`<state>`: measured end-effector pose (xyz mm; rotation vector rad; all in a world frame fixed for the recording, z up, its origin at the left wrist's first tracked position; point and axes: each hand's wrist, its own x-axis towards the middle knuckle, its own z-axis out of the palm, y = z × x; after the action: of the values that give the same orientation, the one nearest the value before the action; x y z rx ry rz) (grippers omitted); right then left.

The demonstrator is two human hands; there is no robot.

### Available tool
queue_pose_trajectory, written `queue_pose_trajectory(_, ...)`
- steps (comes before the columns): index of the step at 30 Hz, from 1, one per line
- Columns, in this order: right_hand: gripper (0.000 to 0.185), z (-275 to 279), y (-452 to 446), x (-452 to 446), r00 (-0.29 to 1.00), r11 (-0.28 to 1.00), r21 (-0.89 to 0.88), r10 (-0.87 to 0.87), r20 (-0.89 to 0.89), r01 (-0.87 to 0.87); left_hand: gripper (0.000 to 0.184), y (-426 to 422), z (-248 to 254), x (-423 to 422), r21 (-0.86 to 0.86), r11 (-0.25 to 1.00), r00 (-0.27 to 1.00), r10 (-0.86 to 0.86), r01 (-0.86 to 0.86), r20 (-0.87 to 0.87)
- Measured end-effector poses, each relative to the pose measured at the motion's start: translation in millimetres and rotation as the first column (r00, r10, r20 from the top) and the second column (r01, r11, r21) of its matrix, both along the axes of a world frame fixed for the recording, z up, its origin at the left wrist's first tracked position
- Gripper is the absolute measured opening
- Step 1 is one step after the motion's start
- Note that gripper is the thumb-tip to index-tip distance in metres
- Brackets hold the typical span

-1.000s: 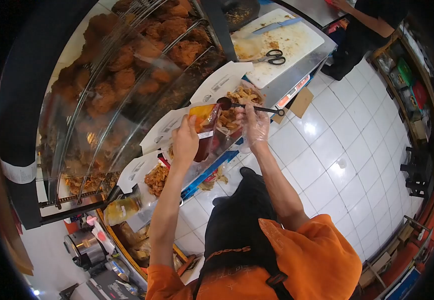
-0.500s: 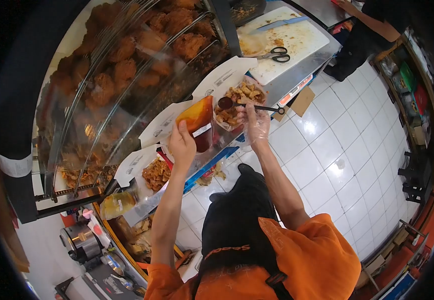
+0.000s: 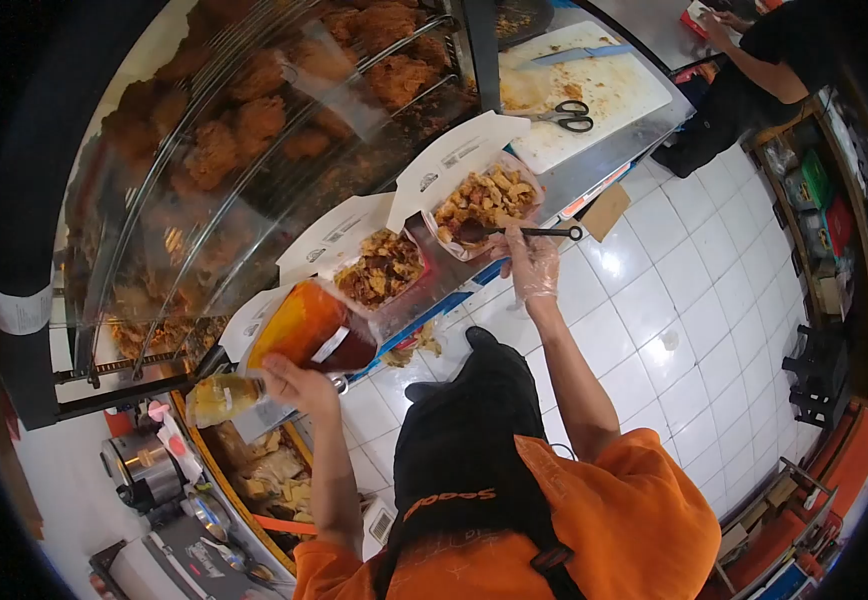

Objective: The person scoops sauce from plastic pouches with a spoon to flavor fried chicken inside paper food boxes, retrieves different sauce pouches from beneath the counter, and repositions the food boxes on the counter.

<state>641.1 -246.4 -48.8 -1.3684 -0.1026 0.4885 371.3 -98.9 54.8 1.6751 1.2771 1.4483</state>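
My left hand [image 3: 301, 384] is closed on a clear sauce container [image 3: 316, 325] with orange and dark red contents and a white label. It is tilted over the left end of the box row and hides most of the leftmost box. In a clear plastic glove, my right hand [image 3: 531, 268] grips a black-handled ladle [image 3: 546, 232]. The ladle's bowl lies low at the near edge of the right open box [image 3: 520, 165], among chopped fried pieces [image 3: 486, 196]. Between the hands stands a middle open box [image 3: 306, 243] with sauced chopped pieces [image 3: 381, 268].
A glass display case [image 3: 284, 130] of fried chicken rises behind the boxes. Scissors [image 3: 572, 118] and a knife [image 3: 584, 53] lie on a white cutting board [image 3: 604, 105]. A bag of yellowish liquid [image 3: 222, 397] is at lower left. A co-worker's hands [image 3: 719, 28] hold a red-and-white box.
My left hand has carried the sauce container left and toward me, uncovering the middle box. The ladle, earlier showing dark sauce above the right box, has dropped lower into it.
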Motion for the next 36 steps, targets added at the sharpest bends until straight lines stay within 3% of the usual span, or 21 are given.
queue_pose_trajectory(3,0.033,10,5,10,0.995,0.991,-0.098,0.093,-0.023,-0.095,0.05,-6,-1,-26,-0.024,0.999,0.983,-0.028,0.033,0.181)
queue_pose_trajectory(7,0.039,18,32,24,0.984,0.939,-0.297,0.181,0.002,-0.172,0.049,-23,18,-41,-0.047,0.998,0.994,0.043,-0.038,0.104)
queue_pose_trajectory(8,0.041,6,41,22,0.999,0.991,-0.123,0.048,0.005,-0.047,0.049,-20,9,-56,0.016,0.995,0.994,0.101,-0.101,0.033)
queue_pose_trajectory(11,0.041,4,43,27,0.999,0.998,-0.056,0.015,-0.03,-0.017,0.05,-25,17,-79,-0.028,0.996,0.983,0.084,-0.08,0.165)
queue_pose_trajectory(12,0.041,6,38,29,0.997,0.992,-0.102,0.064,-0.039,-0.068,0.048,-26,19,-77,0.002,0.991,0.966,0.132,-0.135,0.222)
queue_pose_trajectory(14,0.04,12,23,32,0.985,0.967,-0.191,0.16,-0.066,-0.17,0.047,-33,33,-76,0.012,0.959,0.949,0.28,-0.284,0.148)
queue_pose_trajectory(17,0.038,15,14,29,0.989,0.963,-0.238,0.14,0.048,-0.125,0.047,-31,33,-89,0.052,0.902,0.897,0.418,-0.429,0.145)
queue_pose_trajectory(18,0.039,19,14,26,0.994,0.958,-0.284,0.074,0.08,-0.048,0.046,-29,32,-97,0.051,0.908,0.9,0.403,-0.416,0.168)
queue_pose_trajectory(21,0.038,15,6,26,0.976,0.94,-0.318,0.172,0.135,-0.122,0.046,-23,30,-117,0.09,0.901,0.898,0.406,-0.424,0.167)
queue_pose_trajectory(24,0.035,17,-6,34,0.971,0.914,-0.339,0.238,0.001,-0.224,0.046,-27,33,-123,0.07,0.894,0.893,0.432,-0.442,0.13)
queue_pose_trajectory(27,0.036,17,2,34,0.998,0.986,-0.159,0.052,0.032,-0.046,0.048,-32,37,-116,0.015,0.899,0.897,0.434,-0.437,0.083)
queue_pose_trajectory(28,0.034,21,-2,43,0.996,0.962,-0.259,0.091,-0.006,-0.089,0.049,-34,38,-113,-0.004,0.901,0.899,0.433,-0.433,0.066)
queue_pose_trajectory(31,0.033,-7,4,61,1.0,0.995,-0.1,-0.014,-0.024,0.012,0.049,-35,45,-94,-0.044,0.894,0.887,0.448,-0.446,0.112)
queue_pose_trajectory(32,0.031,6,5,62,1.0,0.991,-0.132,0.002,-0.028,-0.006,0.048,-34,43,-93,-0.034,0.913,0.906,0.407,-0.406,0.116)
queue_pose_trajectory(34,0.029,-4,8,69,0.998,0.998,-0.031,-0.059,-0.002,0.058,0.047,-28,33,-94,-0.013,0.946,0.938,0.323,-0.324,0.122)
queue_pose_trajectory(36,0.028,-3,10,75,0.998,0.999,0.005,-0.053,0.036,0.053,0.046,-24,21,-84,0.022,0.955,0.955,0.293,-0.294,0.037)
